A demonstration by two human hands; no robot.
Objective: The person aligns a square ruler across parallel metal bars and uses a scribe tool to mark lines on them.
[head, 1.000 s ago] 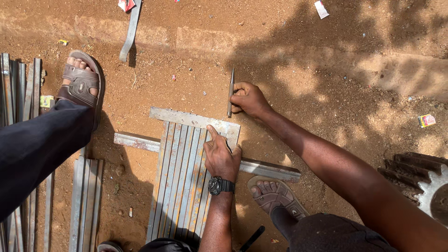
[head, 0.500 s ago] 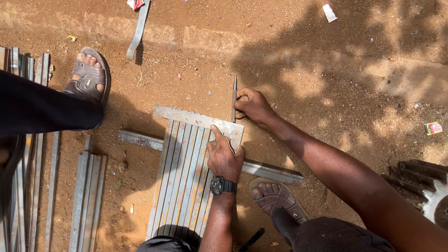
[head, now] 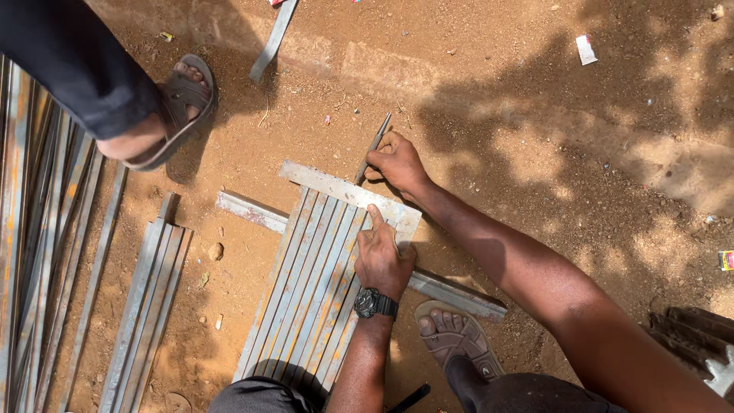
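the left hand (head: pixel 382 256) presses a flat steel bar (head: pixel 348 193) across the bundled steel strips (head: pixel 306 298), index finger extended. the right hand (head: pixel 397 162) has its fingers clamped on a thin metal rod (head: pixel 372 147) at the bar's edge. risk: reduced pressure lets the bar shift, misaligning the rod.

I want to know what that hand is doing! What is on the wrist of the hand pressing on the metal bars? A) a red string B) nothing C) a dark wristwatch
C: the left hand pressing on the grey metal bars wears a dark wristwatch.
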